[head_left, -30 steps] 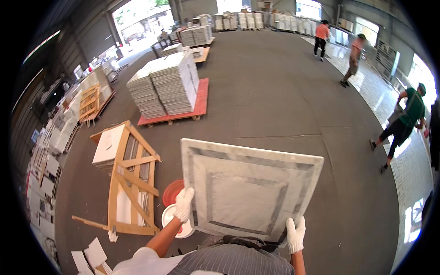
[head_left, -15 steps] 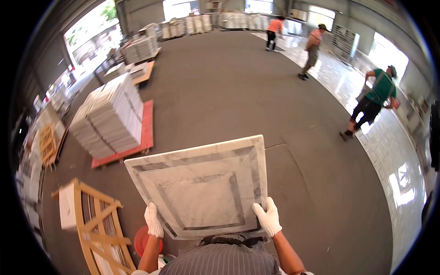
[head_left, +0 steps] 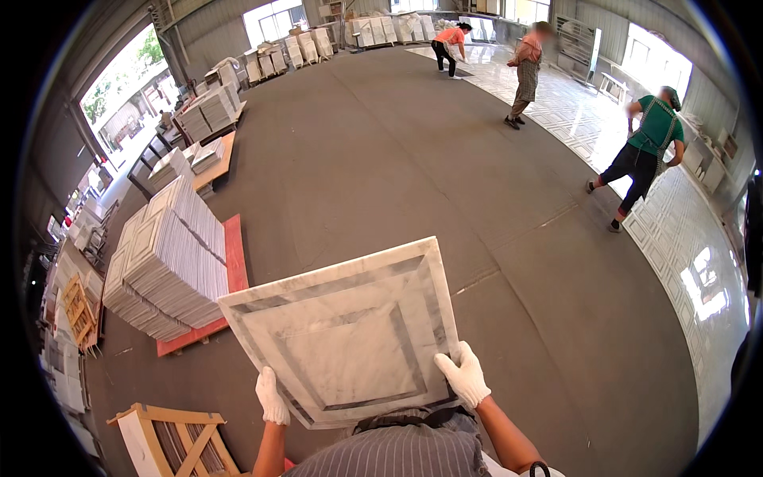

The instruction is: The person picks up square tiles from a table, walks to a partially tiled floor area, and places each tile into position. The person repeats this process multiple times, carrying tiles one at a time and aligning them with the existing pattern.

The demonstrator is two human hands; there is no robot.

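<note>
- The square marble tile (head_left: 346, 350), white with grey frame-shaped bands, is held up in front of the person's waist, tilted, above the grey floor (head_left: 556, 342).
- The white-gloved left hand (head_left: 272, 397) is closed on the tile's left edge, low down; how far its fingers reach behind is hidden.
- The white-gloved right hand (head_left: 464, 375) is closed on the right edge, thumb across the patterned face, the other fingers partly hidden.
- The tile's lower edge sits close to the striped apron (head_left: 389, 455); whether they touch, I cannot tell.
- To the left, a red pallet (head_left: 237, 254) bears tile stacks (head_left: 171, 270); nearer stands a slatted wooden crate (head_left: 197, 449).
- To the right, a glossy patterned floor section (head_left: 675, 230) reflects window light; near it are a person in green (head_left: 656, 127), a person in salmon (head_left: 528, 75) and, farthest off, a bending person in orange (head_left: 450, 37).
</note>
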